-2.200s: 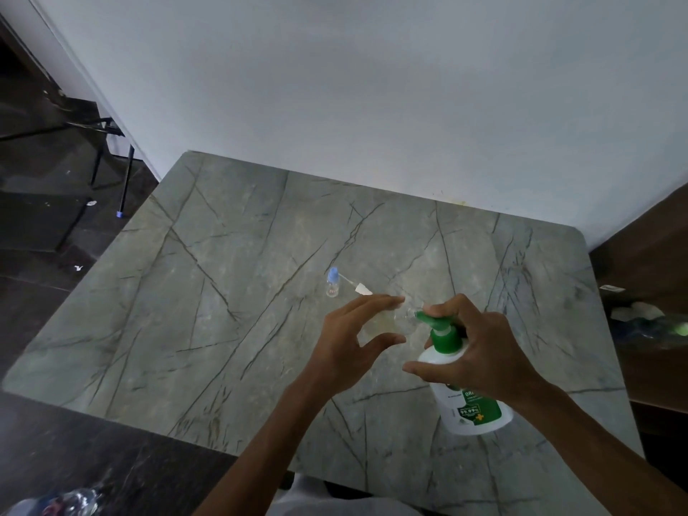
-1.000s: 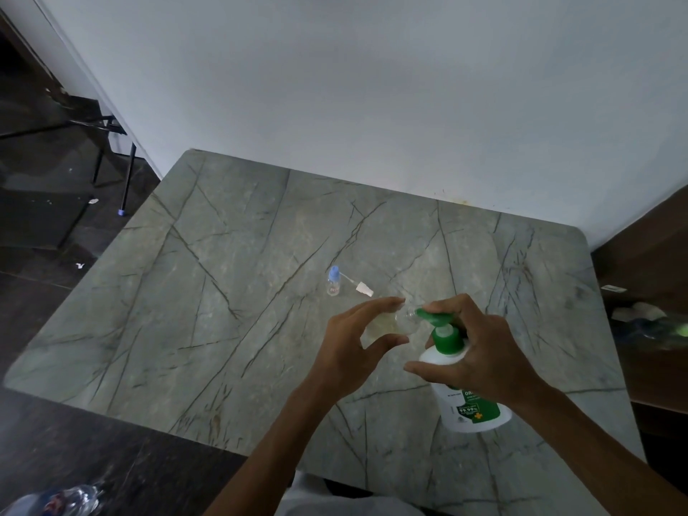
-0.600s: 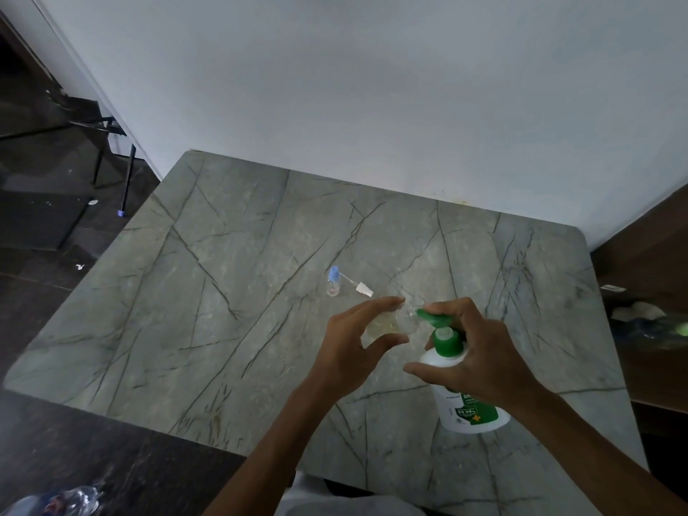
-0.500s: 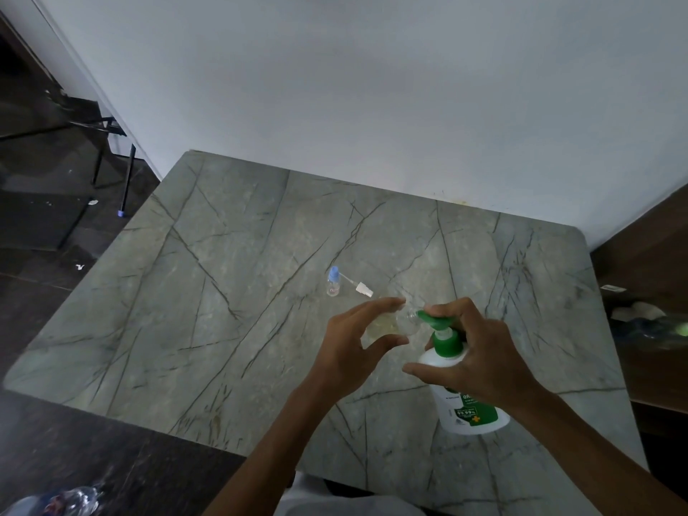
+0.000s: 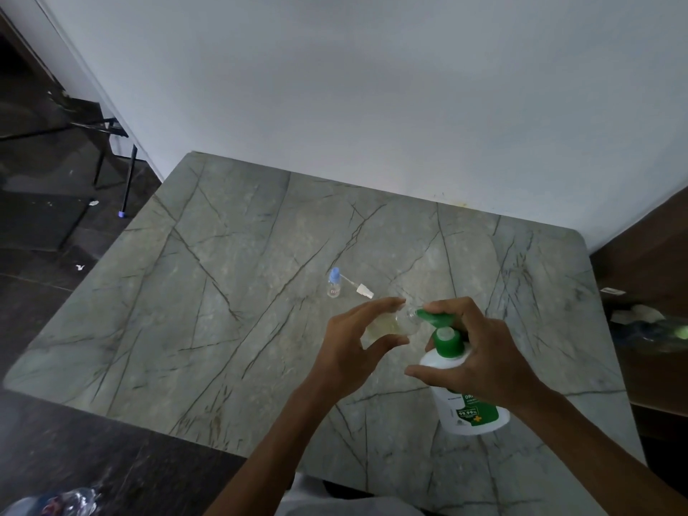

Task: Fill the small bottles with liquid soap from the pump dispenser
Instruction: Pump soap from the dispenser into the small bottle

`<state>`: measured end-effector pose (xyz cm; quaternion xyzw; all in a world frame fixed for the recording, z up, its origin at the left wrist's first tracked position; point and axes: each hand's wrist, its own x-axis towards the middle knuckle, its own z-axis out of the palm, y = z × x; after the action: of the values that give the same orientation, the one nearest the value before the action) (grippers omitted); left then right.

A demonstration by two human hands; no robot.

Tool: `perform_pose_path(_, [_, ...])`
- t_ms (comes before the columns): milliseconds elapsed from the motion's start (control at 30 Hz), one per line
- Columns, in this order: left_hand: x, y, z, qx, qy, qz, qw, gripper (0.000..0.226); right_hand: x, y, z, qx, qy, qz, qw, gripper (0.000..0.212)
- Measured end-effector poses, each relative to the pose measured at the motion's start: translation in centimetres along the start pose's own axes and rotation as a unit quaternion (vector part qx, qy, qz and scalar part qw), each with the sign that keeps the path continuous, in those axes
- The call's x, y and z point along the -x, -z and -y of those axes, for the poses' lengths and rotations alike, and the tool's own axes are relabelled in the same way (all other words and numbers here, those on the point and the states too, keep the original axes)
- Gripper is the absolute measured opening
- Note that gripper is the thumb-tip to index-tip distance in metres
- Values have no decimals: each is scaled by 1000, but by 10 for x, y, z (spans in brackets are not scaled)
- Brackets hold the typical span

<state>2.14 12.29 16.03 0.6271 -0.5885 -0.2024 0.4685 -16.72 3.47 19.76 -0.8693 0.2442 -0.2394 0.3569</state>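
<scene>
Bottle (image 5: 395,324) — light, clear, probably slick — we pinch by its body with our left hand (image 5: 348,353); our right hand (image 5: 484,353) clasps the dispenser (image 5: 469,411), finger on its pump (image 5: 435,317).

Right hand (image 5: 484,350) hides much of the dispenser (image 5: 471,415); its label is unreadable. The clear bottle (image 5: 387,325) in the left hand (image 5: 346,351) is blurred. A plastic bottle (image 5: 56,503) is cropped bottom left.
</scene>
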Motion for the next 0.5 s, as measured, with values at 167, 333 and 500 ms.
perform_pose_path(167, [1, 0, 0, 0, -3, 2, 1000, 50, 3, -2, 1, -3, -5, -7, 1000, 78])
perform_pose_path(333, [3, 0, -1, 2, -4, 0, 1000, 50, 2, -4, 3, 8, 2, -11, 1000, 73])
perform_pose_path(500, [6, 1, -1, -1, -6, -2, 1000, 49, 0, -2, 5, 14, 8, -18, 1000, 64])
